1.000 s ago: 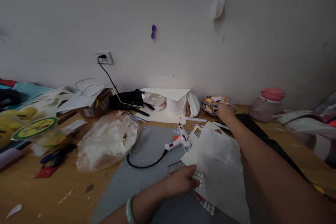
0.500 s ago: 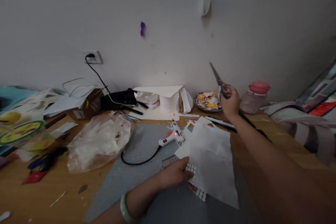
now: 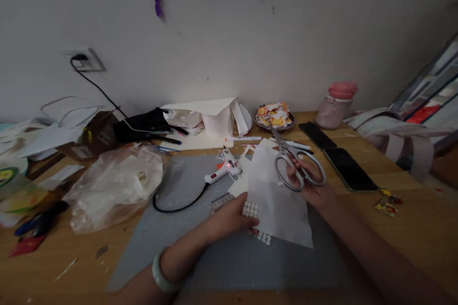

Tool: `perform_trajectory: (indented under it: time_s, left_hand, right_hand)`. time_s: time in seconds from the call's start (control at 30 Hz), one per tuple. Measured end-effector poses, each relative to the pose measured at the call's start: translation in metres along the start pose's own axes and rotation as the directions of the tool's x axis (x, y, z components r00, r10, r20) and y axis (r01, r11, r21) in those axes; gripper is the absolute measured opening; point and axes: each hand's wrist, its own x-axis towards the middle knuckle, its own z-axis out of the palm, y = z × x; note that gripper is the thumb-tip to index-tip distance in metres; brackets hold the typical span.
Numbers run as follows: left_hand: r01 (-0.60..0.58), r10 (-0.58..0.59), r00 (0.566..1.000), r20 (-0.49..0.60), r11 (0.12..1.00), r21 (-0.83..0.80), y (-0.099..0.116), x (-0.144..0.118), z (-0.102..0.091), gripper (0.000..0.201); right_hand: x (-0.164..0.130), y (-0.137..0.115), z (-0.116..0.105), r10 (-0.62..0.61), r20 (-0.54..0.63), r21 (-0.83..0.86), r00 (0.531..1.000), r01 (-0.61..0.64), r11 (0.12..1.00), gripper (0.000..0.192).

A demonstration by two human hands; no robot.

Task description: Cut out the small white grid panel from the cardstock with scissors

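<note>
My right hand (image 3: 310,182) holds a pair of grey-handled scissors (image 3: 293,162) over a white sheet of paper (image 3: 279,200), fingers through the loops and blades pointing away toward the wall. My left hand (image 3: 229,219), with a pale green bangle on the wrist, rests on the grey cutting mat (image 3: 200,252) and grips a strip of small white foam squares (image 3: 255,221) at the paper's left edge. A metal ruler (image 3: 221,201) lies just beyond its fingers.
A white glue gun (image 3: 222,170) with a lit red lamp lies behind the paper, its black cord looping left. A plastic bag (image 3: 114,186) sits left. Two dark phones (image 3: 339,157), a pink-lidded jar (image 3: 334,105), a dish of stickers (image 3: 274,116) and pens lie at the back right.
My right hand picked the scissors up from near the sticker dish, lifted them, then brought them down over the white paper. My left hand stayed on the foam squares. The view tilted down and right.
</note>
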Motion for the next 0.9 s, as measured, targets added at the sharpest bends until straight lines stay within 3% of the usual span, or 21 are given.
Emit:
perform_trajectory:
  time_s: [0.2,0.4,0.67,0.9]
  left_hand:
    - [0.020,-0.018,0.999,0.042,0.998,-0.052,-0.001,-0.001,-0.001,0.043]
    - [0.013,-0.008,0.997,0.074,0.998,-0.055,-0.002,-0.001,-0.004,0.048]
    - [-0.072,0.071,0.996,0.049,0.997,0.020,-0.010,0.001,-0.003,0.041]
    - [-0.057,0.056,0.998,0.033,0.997,0.042,-0.008,-0.001,-0.001,0.047]
  right_hand:
    - [-0.004,0.004,-0.005,0.127,0.132,0.075,0.983,-0.138,0.988,0.035]
    - [0.002,0.014,-0.019,0.301,0.235,0.133,0.924,-0.337,0.932,0.032]
    - [0.010,0.030,-0.026,0.401,0.288,0.093,0.870,-0.442,0.892,0.010]
    - [0.006,0.029,-0.025,0.353,0.254,0.151,0.900,-0.398,0.905,0.014]
